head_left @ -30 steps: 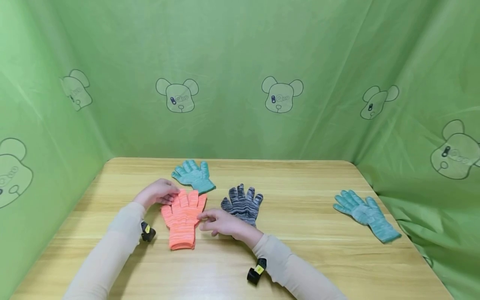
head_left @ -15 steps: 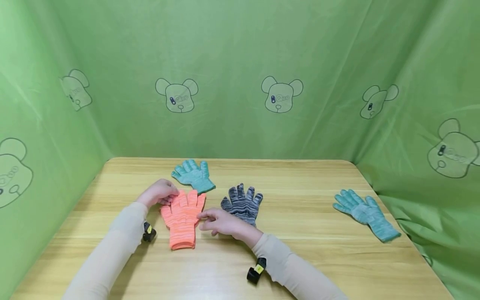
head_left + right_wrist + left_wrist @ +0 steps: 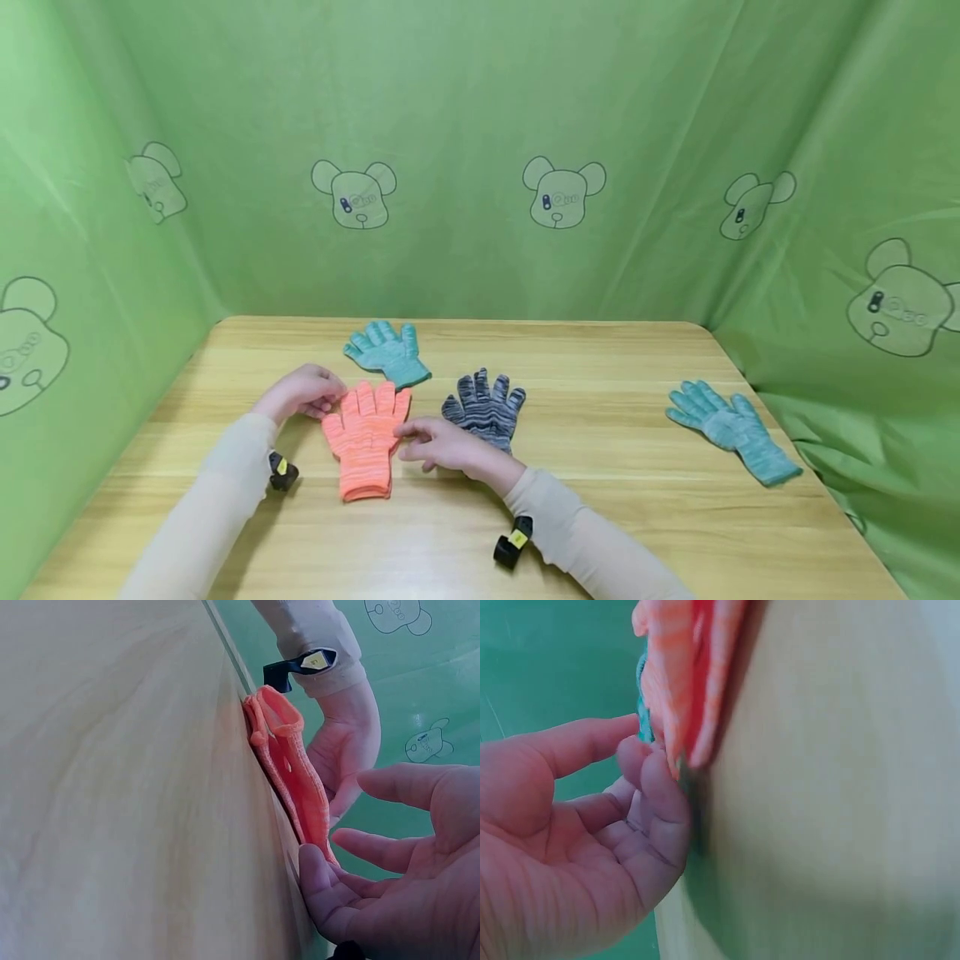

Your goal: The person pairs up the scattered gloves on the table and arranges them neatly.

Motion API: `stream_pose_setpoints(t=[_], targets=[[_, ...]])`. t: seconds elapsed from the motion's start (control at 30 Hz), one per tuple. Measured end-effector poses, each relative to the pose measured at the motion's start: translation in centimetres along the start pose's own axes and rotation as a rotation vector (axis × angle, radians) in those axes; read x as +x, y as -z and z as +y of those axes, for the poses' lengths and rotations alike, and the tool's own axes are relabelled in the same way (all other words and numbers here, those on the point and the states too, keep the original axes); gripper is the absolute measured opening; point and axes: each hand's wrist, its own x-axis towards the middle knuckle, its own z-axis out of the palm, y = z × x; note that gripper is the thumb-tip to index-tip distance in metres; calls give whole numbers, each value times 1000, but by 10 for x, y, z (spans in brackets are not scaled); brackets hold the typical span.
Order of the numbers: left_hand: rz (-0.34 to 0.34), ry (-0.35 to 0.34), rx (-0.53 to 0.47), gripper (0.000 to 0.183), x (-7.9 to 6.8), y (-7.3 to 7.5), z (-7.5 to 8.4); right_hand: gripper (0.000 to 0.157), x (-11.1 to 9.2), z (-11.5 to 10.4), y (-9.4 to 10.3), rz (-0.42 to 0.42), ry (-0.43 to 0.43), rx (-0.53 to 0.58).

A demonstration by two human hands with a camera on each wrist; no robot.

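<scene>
Two orange knit gloves (image 3: 367, 446) lie one on the other, fingers pointing away and cuffs toward me; the right wrist view shows both orange layers (image 3: 304, 776). My left hand (image 3: 303, 392) is at their upper left, with loosely bent fingers. In the left wrist view, the fingertips of this hand (image 3: 592, 847) are right by the orange edge, and whether they touch is unclear. Along the pair's right edge, my right hand (image 3: 450, 448) has its fingers apart, fingertips at the fabric. A black-and-grey striped glove (image 3: 491, 412) lies partly hidden behind that hand.
One teal glove (image 3: 390, 354) lies just behind the orange pair, near the far edge. Another teal glove (image 3: 738, 429) is at the right side of the wooden table (image 3: 600, 358). Green curtains (image 3: 465, 83) stand around the back and sides.
My left hand has drawn slightly left, away from the orange gloves' fingertips. The right hand stays in place, and the gloves have hardly moved.
</scene>
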Motion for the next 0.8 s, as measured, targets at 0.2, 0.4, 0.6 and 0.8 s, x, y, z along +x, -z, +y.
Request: stream_pose_setpoints(t=[0.2, 0.4, 0.6, 0.8], targets=[[-23, 4, -3, 25, -1, 0, -6, 40, -1, -1, 0, 8, 2, 7], [-43, -30, -14, 30, -1, -1, -2, 39, -1, -1, 0, 5, -2, 11], [-50, -56, 1, 34, 2, -2, 0, 39, -1, -2, 0, 6, -4, 10], [-43, -46, 17, 30, 5, -4, 0, 38, -1, -2, 0, 0, -5, 11]])
